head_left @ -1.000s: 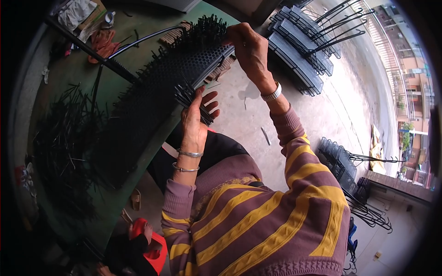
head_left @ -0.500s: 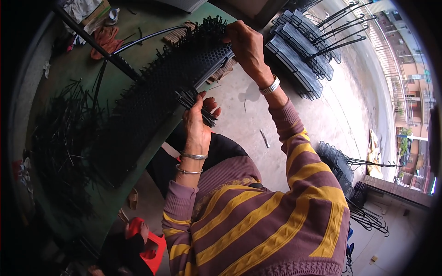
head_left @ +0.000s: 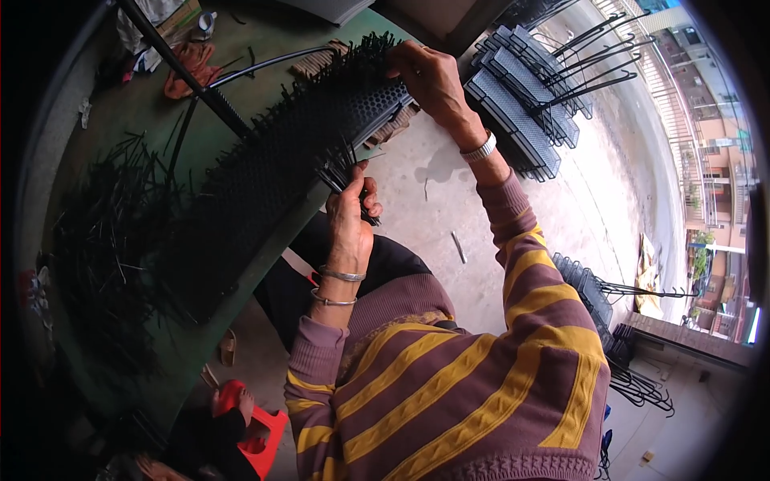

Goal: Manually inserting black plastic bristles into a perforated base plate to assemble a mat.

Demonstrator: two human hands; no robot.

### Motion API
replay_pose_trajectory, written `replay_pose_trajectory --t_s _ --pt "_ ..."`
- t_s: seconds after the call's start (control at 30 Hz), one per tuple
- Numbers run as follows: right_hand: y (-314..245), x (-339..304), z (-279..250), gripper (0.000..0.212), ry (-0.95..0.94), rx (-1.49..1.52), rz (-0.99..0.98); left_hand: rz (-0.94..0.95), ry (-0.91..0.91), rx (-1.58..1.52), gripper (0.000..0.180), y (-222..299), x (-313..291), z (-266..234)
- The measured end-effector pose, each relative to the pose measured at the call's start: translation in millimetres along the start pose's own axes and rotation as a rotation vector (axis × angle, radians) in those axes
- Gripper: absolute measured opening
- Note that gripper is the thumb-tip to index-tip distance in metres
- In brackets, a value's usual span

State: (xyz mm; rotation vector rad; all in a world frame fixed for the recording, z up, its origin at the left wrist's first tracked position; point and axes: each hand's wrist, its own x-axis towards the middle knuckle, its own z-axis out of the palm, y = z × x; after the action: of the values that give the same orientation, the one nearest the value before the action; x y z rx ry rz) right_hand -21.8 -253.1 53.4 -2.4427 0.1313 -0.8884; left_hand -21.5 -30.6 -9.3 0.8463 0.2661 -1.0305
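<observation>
**Ana:** Outdoors on a concrete terrace, with a green surface (head_left: 172, 112) on the left and buildings beyond the railing. What's in hand?

**Ben:** A long black perforated panel (head_left: 321, 136) lies tilted across the edge of that surface, bristling with thin black ties pushed through its holes. The right hand (head_left: 429, 76) is at the panel's far upper end, fingers (head_left: 401, 68) pinched closed on a tie or the panel edge there; I can't tell which.

**Ana:** And the other one?

**Ben:** The left hand (head_left: 351, 210) sits just below the panel's near edge, fingers curled shut around a small bundle of black ties (head_left: 341, 170), their ends fanning upward toward the panel.

**Ana:** How would you do this well?

**Ben:** I'd judge it as threading. Keep the bundle close under the panel so the right hand travels little, feed one tie at a time, and steady the panel so it doesn't slide off the surface's edge.

**Ana:** Anything else around?

**Ben:** A loose heap of black ties (head_left: 104, 232) is spread over the surface to the left. Stacked finished panels (head_left: 521, 104) with wire hooks lie on the floor beyond the right hand, and more lie near the right elbow (head_left: 589, 289). A red stool (head_left: 261, 429) stands low left.
</observation>
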Motion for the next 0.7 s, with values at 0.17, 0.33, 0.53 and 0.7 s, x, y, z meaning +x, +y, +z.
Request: replay_pose_trajectory --t_s 0.17,0.33,0.53,0.7 --pt "8 3 -3 0.01 -0.058 0.051 -0.054 -0.002 -0.005 0.028 0.022 -2 -2 1" --pt "16 14 -2 0.008 -0.099 -0.04 -0.071 -0.002 -0.006 0.035 0.022 -4 -1 1" --pt "16 14 2 0.01 -0.15 0.133 0.044 0.01 -0.008 0.026 0.023 -3 -4 1" --pt "20 4 1 0.013 -0.074 -0.01 0.012 0.009 -0.001 0.047 0.024 -3 -5 2"
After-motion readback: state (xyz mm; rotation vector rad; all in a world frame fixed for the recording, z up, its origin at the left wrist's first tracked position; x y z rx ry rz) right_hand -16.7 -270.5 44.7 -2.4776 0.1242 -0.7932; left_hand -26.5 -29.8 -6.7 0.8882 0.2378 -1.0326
